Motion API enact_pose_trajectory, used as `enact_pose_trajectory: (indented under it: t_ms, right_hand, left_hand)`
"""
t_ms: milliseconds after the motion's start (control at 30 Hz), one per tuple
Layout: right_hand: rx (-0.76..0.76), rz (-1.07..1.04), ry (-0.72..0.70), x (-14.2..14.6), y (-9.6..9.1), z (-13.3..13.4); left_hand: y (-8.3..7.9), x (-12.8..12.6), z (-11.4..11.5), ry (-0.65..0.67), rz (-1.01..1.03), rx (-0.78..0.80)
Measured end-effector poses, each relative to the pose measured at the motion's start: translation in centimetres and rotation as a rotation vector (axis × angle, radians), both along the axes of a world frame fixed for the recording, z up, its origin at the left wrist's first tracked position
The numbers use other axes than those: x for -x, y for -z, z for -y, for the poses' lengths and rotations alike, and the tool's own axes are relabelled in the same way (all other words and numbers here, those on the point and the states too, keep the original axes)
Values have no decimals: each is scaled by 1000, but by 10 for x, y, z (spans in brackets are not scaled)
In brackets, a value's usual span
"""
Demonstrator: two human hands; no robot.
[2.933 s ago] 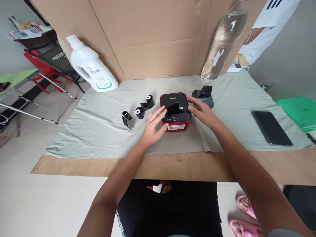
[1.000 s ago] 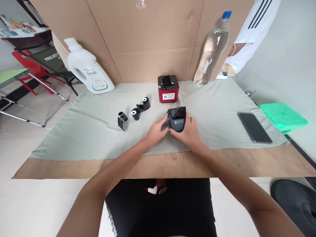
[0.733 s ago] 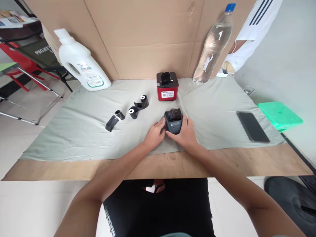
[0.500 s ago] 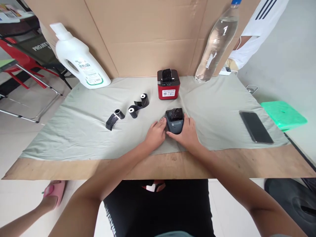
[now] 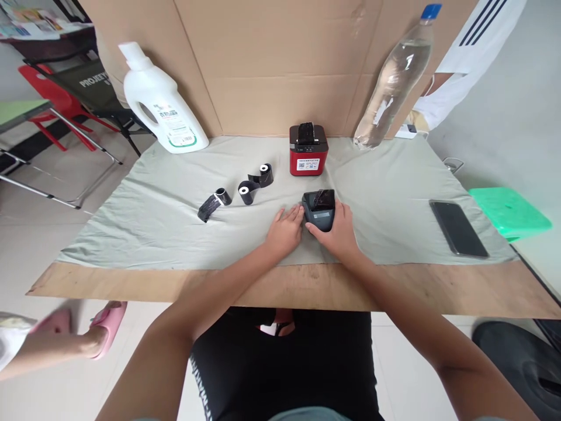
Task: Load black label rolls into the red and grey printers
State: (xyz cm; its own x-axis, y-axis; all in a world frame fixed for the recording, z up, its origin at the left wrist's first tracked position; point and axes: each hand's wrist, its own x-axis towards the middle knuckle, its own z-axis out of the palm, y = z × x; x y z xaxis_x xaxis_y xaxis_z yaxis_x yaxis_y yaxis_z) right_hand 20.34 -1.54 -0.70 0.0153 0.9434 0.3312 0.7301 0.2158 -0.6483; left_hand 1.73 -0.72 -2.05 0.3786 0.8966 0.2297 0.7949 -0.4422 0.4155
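Observation:
A small dark grey device [image 5: 323,221], which looks like a portable label printer, stands on the cloth in front of me. A strip of shiny black film [image 5: 325,199] sticks out of its top. My right hand [image 5: 340,232] grips it, with the thumb across its front and the fingers along its right side. Flat on the cloth at its left side lies my left hand [image 5: 284,234], fingers stretched out and the tips at the device's edge. Behind it stands a red and black device [image 5: 308,166] of similar build, also with black film on top.
Left of the devices lie rolls of black ribbon [image 5: 246,195], partly unwound. A white detergent bottle [image 5: 162,105] and a clear water bottle [image 5: 394,88] lean against the cardboard [image 5: 280,58]. A phone [image 5: 458,228] lies right. Someone's leg and pink slipper [image 5: 109,327] show at lower left.
The whole view has shifted, so the table things appear farther right. Both hands keep their places at the grey device. The other person's foot at lower left has moved, and a second slipper shows.

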Motion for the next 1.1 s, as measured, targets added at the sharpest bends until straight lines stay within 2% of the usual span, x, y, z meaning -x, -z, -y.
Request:
enact_pose_trajectory:
  t_ms: [233, 467, 567, 733, 833, 967, 1100]
  right_hand:
    - [-33, -97, 1, -8, 1, -5]
    - [26, -371, -89, -22, -12, -14]
    - [96, -421, -132, -27, -23, -29]
    - [279, -577, -271, -24, -45, -74]
    - [309, -680, -222, -17, -52, -89]
    - [307, -672, -125, -25, -50, -86]
    - [356, -512, -343, -52, -41, -76]
  left_hand:
    - [-11, 1, -3, -32, 141, 10]
    - [-20, 5, -2, 67, 215, -116]
    - [-23, 7, -1, 165, 200, -155]
    - [-25, 8, 2, 280, 154, -154]
    - [-24, 8, 2, 309, 164, -138]
    - [-23, 9, 0, 299, 216, -131]
    - [-19, 9, -2, 177, 350, -69]
